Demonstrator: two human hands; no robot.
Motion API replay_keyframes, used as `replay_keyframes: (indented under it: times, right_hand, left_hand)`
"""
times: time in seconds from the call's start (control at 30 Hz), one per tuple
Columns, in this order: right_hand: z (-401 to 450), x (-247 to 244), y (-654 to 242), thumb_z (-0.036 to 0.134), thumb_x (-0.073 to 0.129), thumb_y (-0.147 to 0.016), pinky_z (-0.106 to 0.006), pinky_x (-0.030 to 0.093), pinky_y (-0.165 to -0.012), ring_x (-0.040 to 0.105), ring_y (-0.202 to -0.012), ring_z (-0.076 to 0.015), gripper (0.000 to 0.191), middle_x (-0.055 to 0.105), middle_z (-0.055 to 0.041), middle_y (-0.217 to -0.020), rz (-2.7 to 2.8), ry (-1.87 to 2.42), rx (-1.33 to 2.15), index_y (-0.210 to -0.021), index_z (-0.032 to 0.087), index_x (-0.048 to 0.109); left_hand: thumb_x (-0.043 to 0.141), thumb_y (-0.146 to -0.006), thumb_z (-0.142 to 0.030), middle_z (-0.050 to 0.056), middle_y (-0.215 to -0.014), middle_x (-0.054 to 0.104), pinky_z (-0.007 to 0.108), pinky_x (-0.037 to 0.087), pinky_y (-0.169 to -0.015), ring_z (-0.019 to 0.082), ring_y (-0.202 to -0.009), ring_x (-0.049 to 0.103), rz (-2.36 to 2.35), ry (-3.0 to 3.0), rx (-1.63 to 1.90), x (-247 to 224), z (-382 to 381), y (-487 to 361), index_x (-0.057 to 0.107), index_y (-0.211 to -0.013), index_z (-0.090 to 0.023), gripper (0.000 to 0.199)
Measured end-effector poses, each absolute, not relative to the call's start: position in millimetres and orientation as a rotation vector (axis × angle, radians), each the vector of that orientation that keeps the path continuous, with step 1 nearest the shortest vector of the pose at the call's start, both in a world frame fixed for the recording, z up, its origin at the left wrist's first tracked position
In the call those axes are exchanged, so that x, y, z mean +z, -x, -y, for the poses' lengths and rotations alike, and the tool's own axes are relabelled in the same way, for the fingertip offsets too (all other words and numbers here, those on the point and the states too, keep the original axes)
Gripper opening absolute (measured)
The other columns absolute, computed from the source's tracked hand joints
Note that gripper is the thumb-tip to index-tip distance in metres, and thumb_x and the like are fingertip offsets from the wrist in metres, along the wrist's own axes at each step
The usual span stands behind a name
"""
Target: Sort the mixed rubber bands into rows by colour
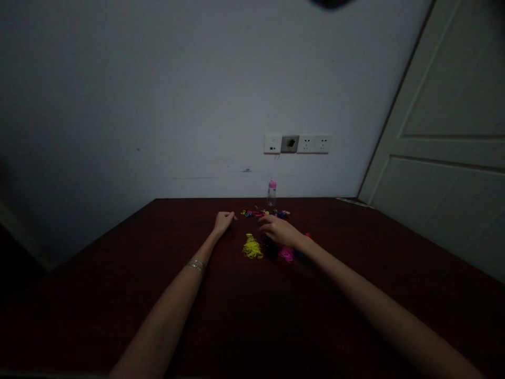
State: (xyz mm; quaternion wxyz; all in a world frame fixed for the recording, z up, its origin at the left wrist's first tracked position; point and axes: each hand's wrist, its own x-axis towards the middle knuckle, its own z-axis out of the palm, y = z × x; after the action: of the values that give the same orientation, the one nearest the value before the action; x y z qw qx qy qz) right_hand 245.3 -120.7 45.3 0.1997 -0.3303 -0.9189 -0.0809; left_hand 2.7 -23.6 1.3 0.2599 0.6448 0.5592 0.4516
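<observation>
My left hand (224, 221) rests on the dark red table with its fingers curled in; whether anything is inside cannot be seen. My right hand (279, 230) reaches over the small elastic bands, palm down, its fingers bent and a little apart, with no band visible in them. Just in front of its fingers lies a row of mixed coloured bands (282, 213). A pile of yellow bands (252, 248) sits left of the right wrist. Beneath that hand, partly hidden, are dark bands (270, 250) and pink bands (286, 255). A bit of red (308, 235) shows behind the wrist.
A clear bottle with a pink top (272, 193) stands upright at the table's back edge, near the wall. Sockets and switches (297, 144) are set in the wall above. A pale panelled door (445, 173) rises on the right. The light is dim.
</observation>
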Motion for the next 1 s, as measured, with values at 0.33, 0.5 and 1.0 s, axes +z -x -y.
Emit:
replay_keyframes:
  times: [0.33,0.5,1.0]
  right_hand:
    - [93,17,-365,0.014,0.046,-0.08,-0.037,0.035,-0.102,0.046,-0.12,-0.023,0.032,0.055,-0.0127,-0.126,2.146,1.464,-0.141,-0.102,0.015,0.069]
    - [93,-10,-407,0.017,0.044,-0.081,-0.036,0.031,-0.105,0.043,-0.124,-0.0228,0.035,0.054,-0.013,-0.127,2.057,1.709,-0.126,-0.107,0.013,0.067]
    - [93,-17,-406,0.023,0.039,-0.084,-0.031,0.037,-0.099,0.052,-0.115,-0.0206,0.04,0.058,-0.0104,-0.124,2.059,1.863,-0.098,-0.116,0.015,0.061]
  left_hand:
    - [0.046,-0.074,-0.037,-0.003,-0.04,0.042,0.021,0.029,-0.049,0.009,-0.043,0.038,-1.508,-1.746,1.218,2,24,-3,0.067,-0.061,-0.011,0.036]
    - [0.046,-0.074,-0.038,-0.004,-0.041,0.041,0.021,0.027,-0.047,0.008,-0.042,0.036,-1.456,-1.724,1.233,3,25,-3,0.067,-0.064,-0.01,0.036]
    - [0.06,-0.071,-0.017,0.006,-0.074,0.067,0.021,0.043,-0.064,0.013,-0.066,0.058,-1.695,-1.965,0.952,22,-3,-11,0.069,-0.084,-0.01,0.018]
